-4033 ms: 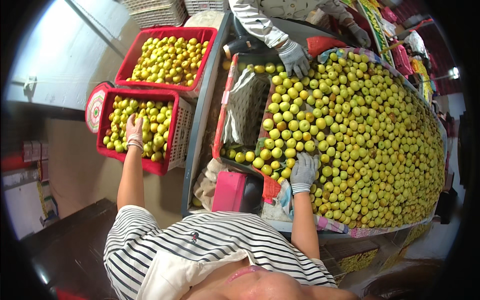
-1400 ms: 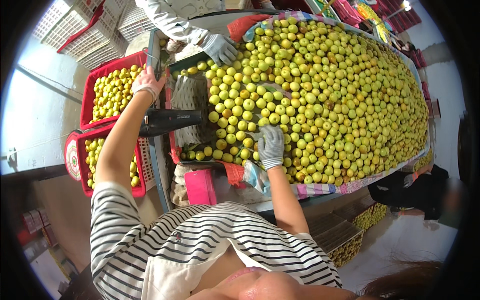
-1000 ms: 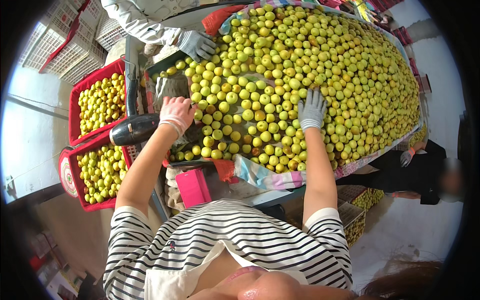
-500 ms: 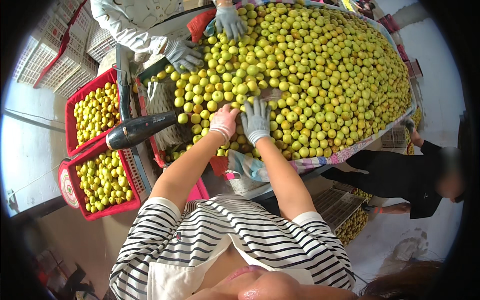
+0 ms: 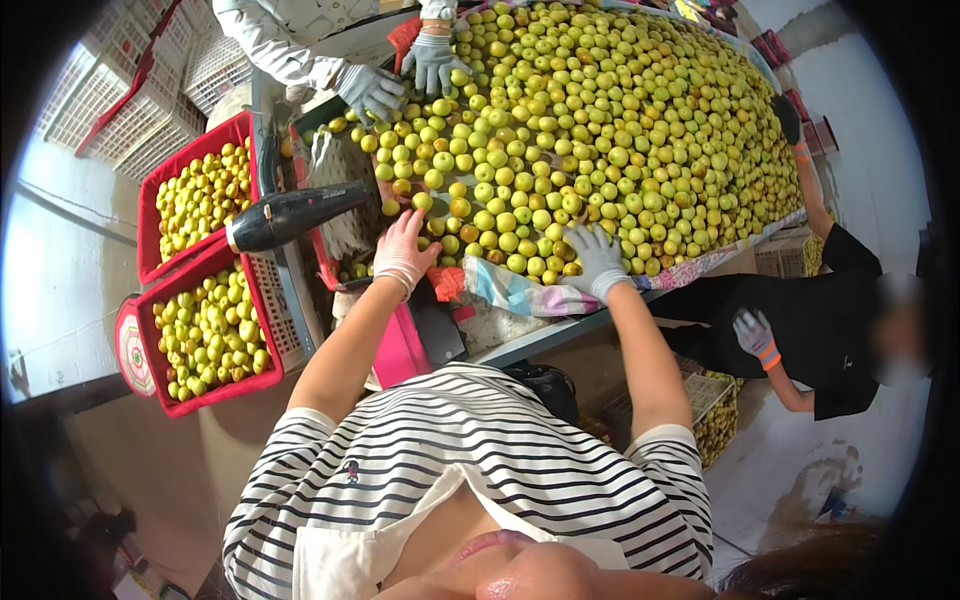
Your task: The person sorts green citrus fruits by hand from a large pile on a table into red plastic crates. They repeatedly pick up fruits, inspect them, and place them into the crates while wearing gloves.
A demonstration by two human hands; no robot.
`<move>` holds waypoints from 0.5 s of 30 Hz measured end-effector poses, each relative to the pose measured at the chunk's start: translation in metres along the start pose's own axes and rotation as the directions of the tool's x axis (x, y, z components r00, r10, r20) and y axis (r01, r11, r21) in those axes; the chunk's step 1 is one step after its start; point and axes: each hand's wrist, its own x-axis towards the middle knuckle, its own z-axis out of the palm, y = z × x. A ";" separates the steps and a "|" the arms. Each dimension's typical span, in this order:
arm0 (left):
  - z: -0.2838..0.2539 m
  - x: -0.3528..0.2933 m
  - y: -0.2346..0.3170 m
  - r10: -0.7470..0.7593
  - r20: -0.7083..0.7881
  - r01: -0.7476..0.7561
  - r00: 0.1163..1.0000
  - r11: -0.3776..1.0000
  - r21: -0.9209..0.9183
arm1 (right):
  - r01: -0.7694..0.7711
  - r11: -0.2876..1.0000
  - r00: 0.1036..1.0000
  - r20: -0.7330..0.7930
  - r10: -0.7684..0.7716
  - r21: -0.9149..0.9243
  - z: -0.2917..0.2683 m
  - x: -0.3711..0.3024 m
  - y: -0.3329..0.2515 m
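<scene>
Fruit [image 5: 640,140]: small, round, yellow-green w/ some brownish blush, spread across table [image 5: 535,342], looser nr dryer [image 5: 290,215], packed tighter to the right. Prob. light per pc., firm, smooth skin w/ slight shine, so likely to roll or slip; may bruise if squeezed hard or dropped. Best hold: fingertips round the widest part, gentle pressure, 1–2 at a time.

L hand [image 5: 402,252], thin pale glove, at fruit's near-left edge: fingers loosely spread, no fruit visibly gripped; under palm can't tell. R hand [image 5: 597,260], grey glove, fingers apart over fruit at near edge, not clenched, no grip visible.

Cloth [image 5: 520,290]: soft, wrinkled, patterned, along near rim; table edge hard, grey. Dryer: black, rigid, glossy, tapered, nozzle toward fruit. Further L: crates [image 5: 225,397], stiff slatted plastic, red lining, more fruit inside. Nr L forearm: pink box [image 5: 403,345], smooth, flat-sided.
</scene>
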 end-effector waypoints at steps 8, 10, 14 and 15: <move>0.002 -0.003 0.007 -0.018 -0.090 0.023 0.996 0.998 0.059 | 0.124 0.990 0.992 0.044 -0.122 -0.070 0.000 0.052 -0.076; -0.001 -0.004 0.010 -0.017 -0.104 0.026 0.994 0.996 0.088 | 0.126 0.992 0.992 0.022 -0.126 -0.002 0.008 0.064 -0.107; -0.003 -0.006 0.005 -0.045 -0.113 0.061 0.993 0.988 0.139 | 0.054 0.995 0.993 -0.107 -0.045 0.079 0.004 0.079 -0.154; -0.002 -0.005 0.006 -0.019 -0.133 0.040 0.991 0.988 0.152 | 0.077 0.995 0.987 -0.145 -0.067 0.060 0.009 0.083 -0.156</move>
